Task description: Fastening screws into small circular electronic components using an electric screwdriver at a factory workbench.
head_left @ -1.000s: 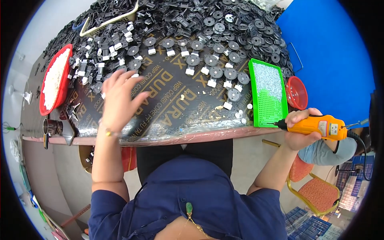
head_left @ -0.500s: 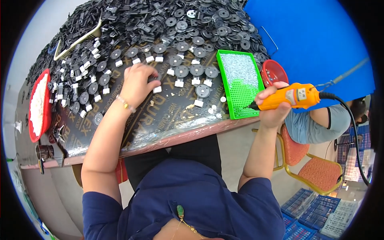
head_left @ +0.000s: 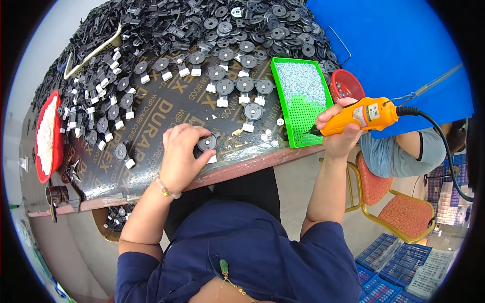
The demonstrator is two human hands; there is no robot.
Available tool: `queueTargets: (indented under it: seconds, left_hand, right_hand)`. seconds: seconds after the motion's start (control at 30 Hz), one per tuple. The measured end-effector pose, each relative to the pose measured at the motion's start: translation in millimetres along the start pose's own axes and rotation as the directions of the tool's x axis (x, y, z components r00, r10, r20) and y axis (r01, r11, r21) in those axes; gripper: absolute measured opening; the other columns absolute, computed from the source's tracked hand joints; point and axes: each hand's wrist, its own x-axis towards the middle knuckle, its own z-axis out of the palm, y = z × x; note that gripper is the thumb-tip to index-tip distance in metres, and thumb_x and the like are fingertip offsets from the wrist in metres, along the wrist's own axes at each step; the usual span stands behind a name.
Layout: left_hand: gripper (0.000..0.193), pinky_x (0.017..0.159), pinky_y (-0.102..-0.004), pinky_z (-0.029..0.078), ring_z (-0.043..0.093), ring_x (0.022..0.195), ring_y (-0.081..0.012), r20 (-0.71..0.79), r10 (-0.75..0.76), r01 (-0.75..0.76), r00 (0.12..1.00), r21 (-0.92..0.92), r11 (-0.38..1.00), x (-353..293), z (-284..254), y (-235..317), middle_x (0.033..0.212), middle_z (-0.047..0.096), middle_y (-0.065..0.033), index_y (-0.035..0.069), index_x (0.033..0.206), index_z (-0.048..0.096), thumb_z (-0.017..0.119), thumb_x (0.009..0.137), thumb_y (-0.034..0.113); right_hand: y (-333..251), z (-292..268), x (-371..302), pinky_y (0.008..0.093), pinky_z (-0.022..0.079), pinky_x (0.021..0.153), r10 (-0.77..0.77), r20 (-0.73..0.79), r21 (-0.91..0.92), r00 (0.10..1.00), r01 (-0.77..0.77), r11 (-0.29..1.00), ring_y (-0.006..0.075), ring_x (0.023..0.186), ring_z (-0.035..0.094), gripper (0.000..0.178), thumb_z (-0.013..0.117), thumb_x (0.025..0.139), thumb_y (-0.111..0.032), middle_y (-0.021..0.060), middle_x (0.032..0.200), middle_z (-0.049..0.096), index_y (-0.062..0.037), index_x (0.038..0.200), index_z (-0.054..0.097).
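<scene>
My left hand (head_left: 183, 152) is near the table's front edge, its thumb and fingers closed around a round black wheel part (head_left: 207, 143). A white block sticks out below the part. My right hand (head_left: 341, 132) grips an orange electric screwdriver (head_left: 362, 118) lying nearly level, its dark tip over the near end of a green perforated tray (head_left: 305, 117). Small silvery pieces (head_left: 302, 78) fill the tray's far portion. Between my hands, several black wheel parts with white blocks (head_left: 253, 112) lie in loose rows.
A large heap of black parts (head_left: 166, 30) covers the far table. At left stands a red basin (head_left: 54, 146) of white pieces; a red bowl (head_left: 348, 87) sits beyond the tray. A coiled spring (head_left: 439, 81) and black cable run from the screwdriver. A person sits at right, beside chairs (head_left: 406, 218).
My left hand has come down toward the table's front edge and now holds a black wheel part. Another wheel part near the left shows uncovered. My right hand and screwdriver have barely shifted.
</scene>
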Motion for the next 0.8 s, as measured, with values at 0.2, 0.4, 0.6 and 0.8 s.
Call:
queueTargets:
  seconds: [0.2,0.4,0.6,0.8]
  left_hand:
    - [0.055,0.106,-0.0459,0.034,0.057,0.120,-0.0288,-0.138,-0.050,0.040,0.989,-0.073,0.997,-8,7,-1,0.116,0.068,-0.0076,0.010,0.119,0.067,0.087,0.070,0.023]
    - [0.054,0.106,-0.0465,0.034,0.058,0.120,-0.0290,-0.122,-0.032,0.026,0.992,-0.050,0.998,-13,15,-12,0.116,0.069,-0.0087,0.011,0.119,0.069,0.088,0.071,0.026]
    - [0.049,0.106,-0.0462,0.033,0.057,0.122,-0.0279,-0.128,-0.048,0.035,0.991,-0.103,0.994,-14,19,-20,0.115,0.071,-0.0047,0.011,0.116,0.071,0.088,0.072,0.026]
    - [0.051,0.106,-0.0462,0.032,0.056,0.123,-0.0280,-0.136,-0.043,0.025,0.990,-0.135,0.990,-14,18,-20,0.113,0.070,-0.0044,0.011,0.115,0.071,0.089,0.070,0.025]
  right_hand:
    - [0,4,-1,0.0267,0.050,0.051,-0.002,-0.010,-0.030,1.000,0.001,1.000,0.0163,0.055,0.059,0.076,0.062,0.090,-0.071,0.0117,0.074,0.065,-0.0022,0.121,0.053]
    - [-32,18,6,0.0289,0.049,0.051,-0.067,-0.006,0.006,0.998,0.067,0.998,0.0174,0.055,0.058,0.082,0.056,0.090,-0.077,0.0115,0.075,0.064,-0.0027,0.124,0.052]
    - [-21,95,-3,0.0328,0.051,0.054,-0.086,0.191,0.267,0.978,0.032,0.963,0.0197,0.056,0.059,0.085,0.054,0.087,-0.081,0.0141,0.079,0.067,-0.0049,0.126,0.050]
    - [9,161,-12,0.0360,0.054,0.060,0.062,0.329,0.389,0.942,-0.195,0.900,0.0216,0.060,0.063,0.085,0.062,0.084,-0.078,0.0151,0.080,0.068,-0.0054,0.124,0.047]
